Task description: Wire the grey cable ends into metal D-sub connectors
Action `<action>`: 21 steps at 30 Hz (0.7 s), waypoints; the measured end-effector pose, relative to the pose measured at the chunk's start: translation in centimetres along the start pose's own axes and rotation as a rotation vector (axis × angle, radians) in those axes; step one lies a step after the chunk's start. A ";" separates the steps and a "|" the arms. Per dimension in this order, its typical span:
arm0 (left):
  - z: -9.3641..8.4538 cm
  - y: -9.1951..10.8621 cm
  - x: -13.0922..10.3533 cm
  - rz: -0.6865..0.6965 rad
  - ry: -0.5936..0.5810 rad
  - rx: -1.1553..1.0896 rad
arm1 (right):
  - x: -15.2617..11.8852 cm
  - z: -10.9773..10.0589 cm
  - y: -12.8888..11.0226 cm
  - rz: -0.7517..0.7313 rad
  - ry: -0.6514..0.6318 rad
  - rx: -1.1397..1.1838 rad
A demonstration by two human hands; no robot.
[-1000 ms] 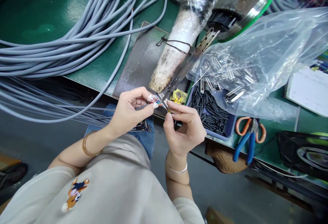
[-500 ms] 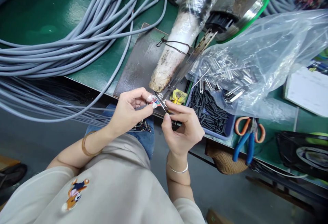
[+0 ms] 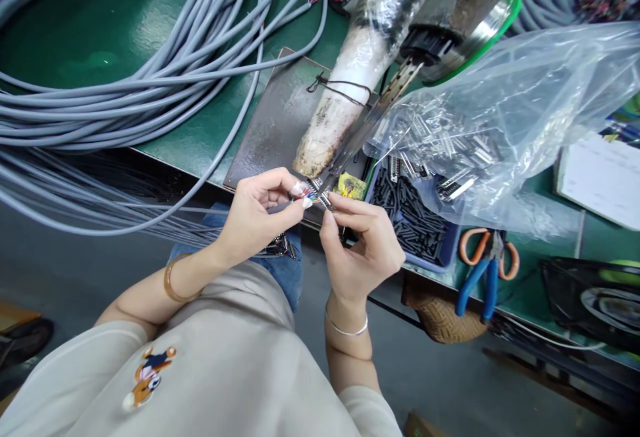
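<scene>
My left hand [image 3: 260,213] pinches the stripped end of a grey cable, and its coloured wires [image 3: 311,195] fan out past the fingertips. The thumb and forefinger of my right hand [image 3: 364,240] close on a small metal multi-pin connector [image 3: 325,201], which meets the wire ends. Whether each wire is joined to a pin is too small to tell. Just above the connector is the lower end of a soldering iron [image 3: 383,100] pointing down at it. Beside the iron, the scorched mouth of a white wrapped tube [image 3: 333,113] hangs over a dark metal plate [image 3: 265,113].
Grey cables [image 3: 165,90] lie coiled on the left. A yellow sponge [image 3: 351,185] sits by my right fingers. A blue tray [image 3: 425,260] holds black sleeves, under a plastic bag [image 3: 525,110] with connectors. Pliers [image 3: 487,267] lie at the bench edge; a solder spool [image 3: 490,37] stands behind.
Both hands have shifted slightly right. My right thumb and forefinger now sit closer against the connector, and the wires and connector have moved a little right with the hands.
</scene>
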State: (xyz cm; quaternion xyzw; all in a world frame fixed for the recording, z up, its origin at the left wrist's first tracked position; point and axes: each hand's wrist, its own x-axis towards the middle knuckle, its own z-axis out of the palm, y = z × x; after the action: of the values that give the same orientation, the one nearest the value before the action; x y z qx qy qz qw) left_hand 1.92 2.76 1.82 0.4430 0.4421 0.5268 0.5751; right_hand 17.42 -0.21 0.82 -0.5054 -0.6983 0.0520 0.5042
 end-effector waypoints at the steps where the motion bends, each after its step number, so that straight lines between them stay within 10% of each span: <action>1: 0.0 0.0 0.0 0.003 0.000 0.000 | 0.0 0.0 0.0 -0.001 0.000 -0.001; 21: -0.2 -0.2 -0.2 -0.055 -0.016 -0.014 | -0.9 0.2 0.4 -0.022 0.010 0.014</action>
State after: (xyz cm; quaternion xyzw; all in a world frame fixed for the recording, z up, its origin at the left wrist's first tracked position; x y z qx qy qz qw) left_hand 1.73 2.58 1.62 0.4308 0.4457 0.5103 0.5961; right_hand 17.48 -0.62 -0.12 -0.4945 -0.7007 0.0487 0.5119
